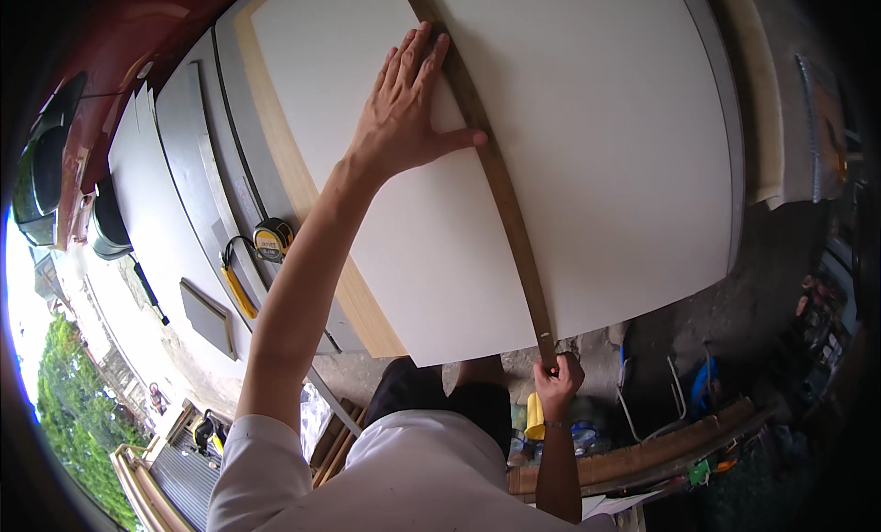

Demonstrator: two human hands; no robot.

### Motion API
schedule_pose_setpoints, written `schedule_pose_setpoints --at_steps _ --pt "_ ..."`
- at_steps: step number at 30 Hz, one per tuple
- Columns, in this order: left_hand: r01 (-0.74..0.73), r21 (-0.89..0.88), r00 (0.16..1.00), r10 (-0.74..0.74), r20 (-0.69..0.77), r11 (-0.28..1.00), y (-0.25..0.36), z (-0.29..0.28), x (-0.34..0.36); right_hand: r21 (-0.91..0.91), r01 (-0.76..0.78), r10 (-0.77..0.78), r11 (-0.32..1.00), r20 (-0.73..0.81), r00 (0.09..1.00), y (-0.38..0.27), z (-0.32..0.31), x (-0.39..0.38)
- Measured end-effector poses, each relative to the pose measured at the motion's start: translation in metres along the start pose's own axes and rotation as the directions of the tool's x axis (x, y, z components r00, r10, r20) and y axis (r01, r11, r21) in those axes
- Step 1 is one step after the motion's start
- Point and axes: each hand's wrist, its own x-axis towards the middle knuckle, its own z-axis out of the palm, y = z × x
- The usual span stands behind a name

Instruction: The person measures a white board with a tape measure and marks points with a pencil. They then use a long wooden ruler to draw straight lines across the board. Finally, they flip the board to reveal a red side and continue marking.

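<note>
A long brown wooden strip (pixel 510 211) lies lengthwise across a large white board (pixel 606 165). My left hand (pixel 396 119) is spread flat on the board, with its fingertips and thumb pressing on the strip. At the strip's near end, by the board's front edge, my right hand (pixel 558 385) is closed. A small dark and reddish bit shows between its fingers, too little to name. Whether these fingers also touch the strip's end is hard to see.
Left of the board lie a tape measure (pixel 273 239), a yellow-handled cutter (pixel 239 291) and a long metal ruler (pixel 213 165). A small grey-white panel (pixel 208 317) rests farther left. A red vehicle (pixel 138 36) stands at the far left. Clutter covers the floor at lower right.
</note>
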Motion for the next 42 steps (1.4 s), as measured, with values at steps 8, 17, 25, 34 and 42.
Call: schedule_pose_setpoints --at_steps 8,17,25,34,42 --pt "-0.007 0.021 1.0 0.007 -0.001 1.0 -0.013 0.008 0.013 0.019 -0.006 0.007 1.0 -0.01 1.0 -0.009 -0.003 0.014" --pt "0.005 0.061 1.0 -0.005 -0.005 0.998 -0.015 0.012 0.015 -0.004 -0.04 0.04 0.999 0.02 0.999 -0.013 -0.005 0.017" --pt "-0.023 0.066 1.0 0.024 -0.017 0.998 -0.019 0.012 0.016 -0.019 -0.045 0.046 0.999 0.081 0.996 -0.029 -0.013 0.036" --pt "-0.073 0.102 0.996 0.078 -0.047 0.992 -0.022 0.017 0.016 0.028 0.1 -0.1 0.995 -0.005 0.995 -0.024 -0.01 0.039" --pt "-0.097 0.088 0.993 0.103 -0.066 0.991 -0.023 0.02 0.015 0.031 0.123 -0.122 0.992 -0.025 0.992 -0.019 -0.01 0.034"
